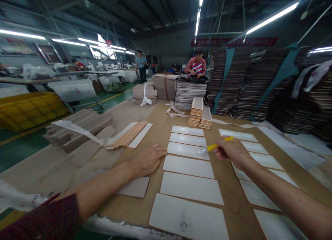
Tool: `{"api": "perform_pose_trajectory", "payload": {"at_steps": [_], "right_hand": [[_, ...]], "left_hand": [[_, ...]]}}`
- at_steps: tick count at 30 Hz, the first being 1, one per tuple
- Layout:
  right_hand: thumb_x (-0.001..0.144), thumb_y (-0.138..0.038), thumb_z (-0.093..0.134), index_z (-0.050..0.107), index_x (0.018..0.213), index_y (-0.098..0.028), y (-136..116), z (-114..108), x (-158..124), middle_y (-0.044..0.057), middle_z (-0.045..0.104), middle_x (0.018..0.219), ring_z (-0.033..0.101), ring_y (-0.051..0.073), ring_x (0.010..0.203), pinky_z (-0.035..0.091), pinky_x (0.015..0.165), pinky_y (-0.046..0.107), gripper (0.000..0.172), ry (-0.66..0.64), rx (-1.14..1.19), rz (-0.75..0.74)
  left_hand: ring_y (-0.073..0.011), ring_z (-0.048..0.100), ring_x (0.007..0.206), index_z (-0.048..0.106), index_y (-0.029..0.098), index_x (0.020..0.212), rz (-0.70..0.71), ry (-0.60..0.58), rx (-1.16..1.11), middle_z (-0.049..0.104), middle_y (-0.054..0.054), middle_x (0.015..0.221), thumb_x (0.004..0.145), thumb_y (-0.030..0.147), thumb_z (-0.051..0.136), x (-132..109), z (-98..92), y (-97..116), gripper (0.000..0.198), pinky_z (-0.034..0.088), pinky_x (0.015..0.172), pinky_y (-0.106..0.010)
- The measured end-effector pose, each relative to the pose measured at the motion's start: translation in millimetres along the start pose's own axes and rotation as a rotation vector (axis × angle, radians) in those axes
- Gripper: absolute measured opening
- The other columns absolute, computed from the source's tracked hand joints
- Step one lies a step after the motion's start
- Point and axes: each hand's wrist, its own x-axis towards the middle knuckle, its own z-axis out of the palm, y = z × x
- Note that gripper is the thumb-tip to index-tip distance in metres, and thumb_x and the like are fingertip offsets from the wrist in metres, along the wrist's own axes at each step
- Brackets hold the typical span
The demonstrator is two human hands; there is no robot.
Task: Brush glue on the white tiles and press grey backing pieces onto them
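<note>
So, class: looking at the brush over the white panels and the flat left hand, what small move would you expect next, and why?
Probably a short stroke of the brush across the third white panel. The right hand holds its yellow handle with the bristle tip resting at that panel's right end, and the left hand lies flat beside the column as if steadying it.

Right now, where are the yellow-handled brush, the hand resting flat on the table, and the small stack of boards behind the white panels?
yellow-handled brush (pixel 216 146), head view, on the yellow handle.
left hand (pixel 147 160), head view, on the back of the hand.
stack of boards (pixel 196 112), head view, on its side edges.
</note>
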Motion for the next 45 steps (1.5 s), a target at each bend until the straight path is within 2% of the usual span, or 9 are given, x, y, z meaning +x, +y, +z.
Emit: {"api": "perform_pose_trajectory", "payload": {"at_steps": [9,16,22,27,31,36,40,45], "right_hand": [[0.088,-0.013,0.057,0.059,0.085,-0.015,-3.6,-18.0,-7.3,0.004,0.064,0.056,0.058,0.014,0.041,0.050,0.039,0.020,0.004,0.061,0.018,-0.007],[0.083,-0.016,0.061,0.059,0.079,-0.016,-5.3,-26.0,-8.7,0.004,0.063,0.055,0.056,0.015,0.040,0.050,0.038,0.021,0.004,0.078,0.042,-0.022],[0.078,-0.020,0.062,0.062,0.082,-0.016,-15.5,-26.7,-18.0,0.004,0.065,0.060,0.057,0.013,0.043,0.052,0.041,0.020,0.005,0.113,0.125,-0.087],[0.078,-0.021,0.062,0.062,0.080,-0.017,-28.2,-1.4,-41.3,0.005,0.067,0.064,0.058,0.012,0.044,0.051,0.042,0.018,0.005,0.024,0.212,-0.082],[0.080,-0.020,0.061,0.062,0.079,-0.015,-26.6,31.2,-55.6,0.008,0.068,0.063,0.058,0.013,0.043,0.052,0.041,0.020,0.005,-0.088,0.232,-0.015],[0.081,-0.020,0.057,0.060,0.077,-0.015,-21.1,65.8,-61.1,0.008,0.068,0.063,0.059,0.014,0.043,0.055,0.043,0.022,0.007,-0.158,0.235,-0.002],[0.081,-0.020,0.057,0.058,0.075,-0.016,-19.5,79.8,-65.3,0.006,0.067,0.061,0.060,0.014,0.043,0.054,0.042,0.021,0.008,-0.185,0.214,-0.018],[0.081,-0.022,0.056,0.059,0.077,-0.015,-11.3,86.4,-63.7,0.007,0.068,0.063,0.061,0.014,0.046,0.055,0.045,0.022,0.008,-0.195,0.181,-0.025]], "left_hand": [[-0.0244,0.060,0.112,0.063,0.017,0.119,-0.007,0.011,0.020,0.067,-0.009,0.122,0.081,0.004,0.045,-0.8,1.9,-1.4,0.045,0.047,0.105,-0.041],[-0.0247,0.059,0.115,0.064,0.016,0.119,0.003,0.007,0.005,0.066,-0.010,0.123,0.079,0.004,0.046,-1.4,1.8,-0.3,0.046,0.046,0.107,-0.042],[-0.0237,0.063,0.110,0.064,0.016,0.117,-0.011,0.011,-0.056,0.069,-0.009,0.118,0.085,0.006,0.042,2.1,-6.2,2.4,0.040,0.048,0.104,-0.042],[-0.0224,0.063,0.107,0.063,0.015,0.110,-0.043,0.041,-0.114,0.064,-0.010,0.117,0.083,0.004,0.042,-7.0,-22.4,10.5,0.036,0.051,0.098,-0.036],[-0.0193,0.064,0.106,0.065,0.017,0.111,0.021,-0.063,-0.173,0.066,-0.008,0.115,0.085,0.003,0.042,-22.1,-28.4,26.2,0.037,0.051,0.098,-0.030],[-0.0213,0.063,0.113,0.064,0.017,0.117,0.064,-0.133,-0.200,0.068,-0.009,0.120,0.086,0.002,0.042,-30.1,-26.4,35.0,0.041,0.049,0.103,-0.034],[-0.0220,0.063,0.114,0.065,0.018,0.119,0.070,-0.140,-0.201,0.069,-0.009,0.119,0.086,0.002,0.041,-30.9,-24.3,33.3,0.044,0.048,0.105,-0.036],[-0.0230,0.063,0.114,0.066,0.016,0.117,0.066,-0.132,-0.195,0.069,-0.010,0.121,0.087,0.003,0.040,-33.5,-23.4,33.9,0.042,0.048,0.104,-0.037]]}}
